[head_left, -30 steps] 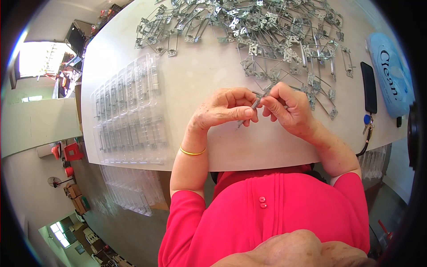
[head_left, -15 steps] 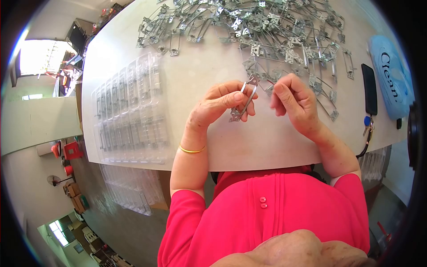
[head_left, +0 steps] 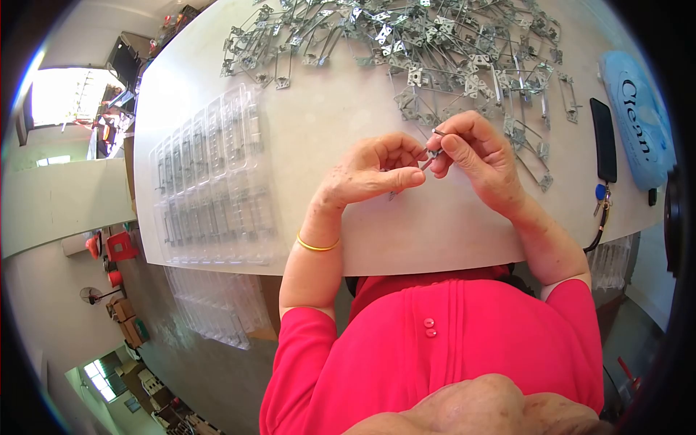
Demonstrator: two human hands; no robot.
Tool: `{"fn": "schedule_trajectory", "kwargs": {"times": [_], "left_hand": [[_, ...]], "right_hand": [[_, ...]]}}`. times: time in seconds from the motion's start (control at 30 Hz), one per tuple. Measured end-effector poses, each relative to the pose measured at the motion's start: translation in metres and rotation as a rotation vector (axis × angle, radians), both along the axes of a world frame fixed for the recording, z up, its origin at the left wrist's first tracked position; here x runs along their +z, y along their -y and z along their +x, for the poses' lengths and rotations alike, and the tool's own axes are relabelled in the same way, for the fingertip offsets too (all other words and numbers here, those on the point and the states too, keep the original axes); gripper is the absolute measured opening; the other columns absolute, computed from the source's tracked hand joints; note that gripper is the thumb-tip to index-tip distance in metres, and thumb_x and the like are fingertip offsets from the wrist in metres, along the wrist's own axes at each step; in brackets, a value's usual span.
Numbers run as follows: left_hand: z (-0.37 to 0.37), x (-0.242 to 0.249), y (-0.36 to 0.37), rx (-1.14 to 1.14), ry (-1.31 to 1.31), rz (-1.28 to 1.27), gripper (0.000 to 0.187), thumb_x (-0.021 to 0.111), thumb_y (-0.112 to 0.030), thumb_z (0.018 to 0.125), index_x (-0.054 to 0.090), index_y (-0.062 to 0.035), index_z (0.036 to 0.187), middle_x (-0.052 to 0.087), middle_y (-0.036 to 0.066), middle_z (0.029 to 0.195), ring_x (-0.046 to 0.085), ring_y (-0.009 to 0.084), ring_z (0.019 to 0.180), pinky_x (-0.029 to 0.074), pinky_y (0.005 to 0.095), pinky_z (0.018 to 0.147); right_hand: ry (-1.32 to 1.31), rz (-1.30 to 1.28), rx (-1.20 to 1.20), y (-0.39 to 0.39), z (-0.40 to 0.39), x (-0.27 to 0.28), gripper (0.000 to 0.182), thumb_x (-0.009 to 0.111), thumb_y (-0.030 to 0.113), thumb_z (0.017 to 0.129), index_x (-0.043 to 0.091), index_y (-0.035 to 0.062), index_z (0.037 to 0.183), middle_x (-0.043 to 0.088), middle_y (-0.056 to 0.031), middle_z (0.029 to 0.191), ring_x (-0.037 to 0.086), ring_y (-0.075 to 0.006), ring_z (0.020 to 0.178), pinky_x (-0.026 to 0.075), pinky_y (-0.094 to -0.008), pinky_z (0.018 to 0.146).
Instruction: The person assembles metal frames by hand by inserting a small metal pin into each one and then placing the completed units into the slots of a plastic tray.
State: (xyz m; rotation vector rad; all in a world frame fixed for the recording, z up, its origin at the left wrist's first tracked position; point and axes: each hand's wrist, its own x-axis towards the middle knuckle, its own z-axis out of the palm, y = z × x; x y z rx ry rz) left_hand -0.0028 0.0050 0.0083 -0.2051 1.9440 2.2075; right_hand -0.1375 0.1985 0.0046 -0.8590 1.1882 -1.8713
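White counter (head_left: 312, 109) lit strongly from the left side of the room. Loose heap of metal brackets (head_left: 435, 43), plates joined by thin rods, lies beyond both grips. Clear plastic tray (head_left: 265, 174) with metal pieces in its slots is left of the left grip; black phone (head_left: 603, 141) and blue "Clean" pack (head_left: 636, 119) are well to the right of the right grip.

Work in hand: one metal bracket (head_left: 433, 154), held above the counter between the two grips. Left grip (head_left: 373, 170) is curled about its lower part, thumb laid along the near side. Right grip (head_left: 478, 163) pinches the upper end, thumb against forefinger. Short dark rod (head_left: 439, 132) shows at the right fingertips; cannot tell whether it is part of the bracket.

Handling note (judgement): left grip best serves as a firm clamp, right fingertips doing the fine adjusting. Light, even pressure advisable, since thin rods could bend or spring out. Fingers cover the joint; tilting it toward the eyes would help alignment.
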Motion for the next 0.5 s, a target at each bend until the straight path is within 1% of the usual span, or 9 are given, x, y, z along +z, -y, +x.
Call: {"fn": "schedule_trajectory", "kwargs": {"times": [0.03,0.07,0.13,0.17,0.23,0.37,0.43,0.47,0.5], "left_hand": [[0.000,-0.001,-0.001,0.021,-0.025,0.004,0.039,0.071,-0.028,0.098,0.062,0.0025,0.120,0.069,0.006,0.092,0.062,0.0104,0.075,0.050,0.0253,0.065],[-0.001,-0.001,-0.002,0.023,-0.024,0.003,0.039,0.071,-0.028,0.098,0.062,0.0025,0.120,0.069,0.006,0.092,0.062,0.0104,0.075,0.050,0.0253,0.065],[-0.003,-0.002,-0.003,0.117,-0.118,0.112,0.036,0.060,-0.030,0.105,0.063,0.0018,0.121,0.069,0.006,0.101,0.063,0.0112,0.083,0.052,0.0270,0.072],[-0.004,-0.003,-0.003,0.120,-0.118,0.111,0.036,0.060,-0.030,0.105,0.063,0.0018,0.121,0.069,0.006,0.101,0.063,0.0112,0.083,0.052,0.0270,0.072],[-0.004,-0.006,-0.002,0.232,-0.192,-0.036,0.042,0.050,-0.036,0.108,0.063,0.0013,0.122,0.069,0.010,0.109,0.062,0.0147,0.089,0.052,0.0309,0.080],[-0.005,-0.011,0.000,0.317,-0.202,0.001,0.039,0.050,-0.034,0.109,0.064,0.0011,0.120,0.069,0.011,0.111,0.062,0.0137,0.090,0.052,0.0304,0.081],[-0.004,-0.011,0.002,0.369,-0.161,-0.022,0.035,0.052,-0.030,0.108,0.065,0.0006,0.118,0.068,0.008,0.105,0.061,0.0122,0.088,0.051,0.0290,0.081],[-0.004,-0.010,0.002,0.370,-0.163,-0.025,0.035,0.052,-0.030,0.108,0.065,0.0006,0.118,0.068,0.008,0.105,0.061,0.0122,0.088,0.051,0.0290,0.081],[-0.005,-0.010,0.002,0.359,-0.138,-0.061,0.031,0.055,-0.026,0.107,0.065,0.0005,0.118,0.067,0.006,0.101,0.060,0.0116,0.087,0.051,0.0284,0.081]], "right_hand": [[-0.031,0.010,-0.016,-0.001,-0.001,0.001,0.009,0.058,0.011,0.105,0.059,0.0040,0.112,0.068,-0.0050,0.098,0.065,-0.0100,0.079,0.055,-0.0247,0.071],[-0.063,0.021,-0.031,-0.001,-0.001,0.002,0.008,0.058,0.010,0.106,0.059,0.0038,0.111,0.067,-0.0047,0.097,0.064,-0.0099,0.079,0.055,-0.0247,0.073],[-0.087,0.010,-0.072,-0.001,-0.002,0.003,0.008,0.058,0.010,0.106,0.059,0.0037,0.111,0.066,-0.0044,0.097,0.064,-0.0097,0.079,0.054,-0.0247,0.072],[-0.112,0.000,-0.115,-0.001,-0.002,0.003,0.008,0.058,0.010,0.106,0.058,0.0035,0.111,0.066,-0.0041,0.097,0.064,-0.0095,0.078,0.054,-0.0247,0.072],[-0.113,-0.010,-0.135,-0.002,-0.004,0.002,0.008,0.057,0.010,0.106,0.058,0.0035,0.111,0.066,-0.0042,0.098,0.064,-0.0094,0.078,0.054,-0.0245,0.072],[-0.133,-0.020,-0.188,-0.003,-0.008,0.002,0.009,0.057,0.010,0.106,0.058,0.0032,0.111,0.066,-0.0047,0.098,0.063,-0.0093,0.078,0.053,-0.0240,0.072],[-0.129,-0.028,-0.197,-0.003,-0.009,0.002,0.009,0.057,0.010,0.106,0.058,0.0030,0.111,0.066,-0.0049,0.098,0.063,-0.0095,0.078,0.053,-0.0240,0.072],[-0.123,-0.036,-0.204,-0.003,-0.010,0.002,0.009,0.057,0.011,0.106,0.057,0.0027,0.111,0.066,-0.0051,0.098,0.063,-0.0097,0.078,0.053,-0.0241,0.072],[-0.125,-0.040,-0.201,-0.003,-0.010,0.003,0.009,0.057,0.011,0.106,0.057,0.0027,0.111,0.066,-0.0051,0.098,0.063,-0.0097,0.078,0.053,-0.0241,0.072]]}}
